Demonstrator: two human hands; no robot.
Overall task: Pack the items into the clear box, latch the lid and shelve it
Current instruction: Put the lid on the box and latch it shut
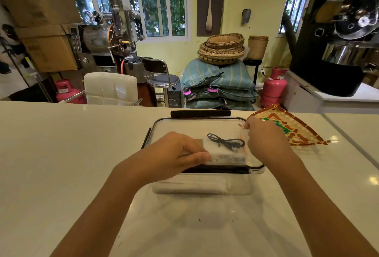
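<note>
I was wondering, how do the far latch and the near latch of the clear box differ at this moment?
The far latch stands out past the lid's rim in full view, while the near latch lies along the front edge, partly covered by the left hand. No hand is at the far latch; the left hand's fingers rest at the near latch. Both are long black bars on the clear box.

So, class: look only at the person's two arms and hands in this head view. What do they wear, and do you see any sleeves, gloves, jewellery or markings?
Both forearms are bare as far as the frame shows: no sleeves in view. The left hand and right hand wear no gloves, and no rings, watch, bracelet or markings show on the parts in view. The fingernails that show are short and unpainted.
</note>
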